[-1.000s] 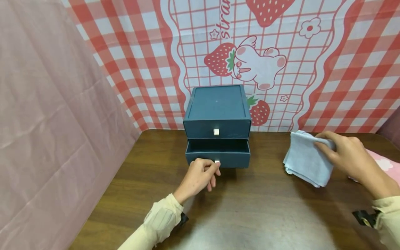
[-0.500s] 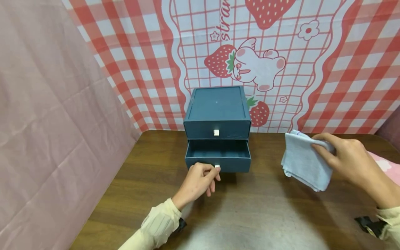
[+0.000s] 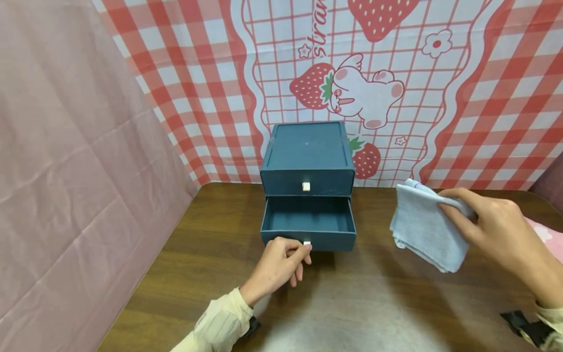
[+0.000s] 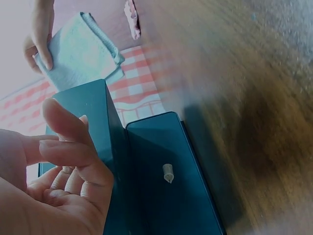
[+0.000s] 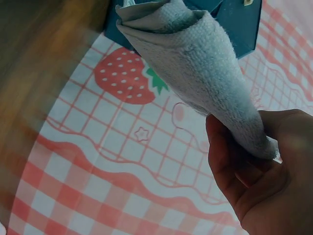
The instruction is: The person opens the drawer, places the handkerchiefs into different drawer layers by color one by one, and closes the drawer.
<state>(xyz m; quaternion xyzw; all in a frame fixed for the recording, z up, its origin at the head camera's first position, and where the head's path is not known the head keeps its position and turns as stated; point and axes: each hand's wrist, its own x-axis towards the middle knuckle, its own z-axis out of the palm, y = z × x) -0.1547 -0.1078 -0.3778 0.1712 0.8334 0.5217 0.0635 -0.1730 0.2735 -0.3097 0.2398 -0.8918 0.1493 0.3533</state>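
My left hand [image 3: 281, 266] pinches the small white knob [image 3: 307, 243] of the lower drawer [image 3: 327, 241] with thumb and index finger. That drawer belongs to a dark blue two-drawer box and stands pulled out, its visible interior bare. The upper drawer [image 3: 281, 183] is closed. My right hand [image 3: 499, 230] holds a folded light blue cloth [image 3: 426, 227] above the table, right of the box. In the right wrist view the terry cloth [image 5: 195, 63] is gripped by one end between thumb and fingers. The left wrist view shows a blue front panel [image 4: 151, 142] beside curled fingers.
The box [image 3: 308, 146] stands at the back of the wooden table [image 3: 352, 303], against a red-and-white strawberry cloth [image 3: 220, 98]. A pink fabric [image 3: 547, 239] lies at the right, partly behind my right forearm. Plain pink fabric [image 3: 79, 171] hangs on the left.
The lower drawer has slid further out toward me along with my left hand. My right hand keeps its grip, while the cloth has shifted slightly left.
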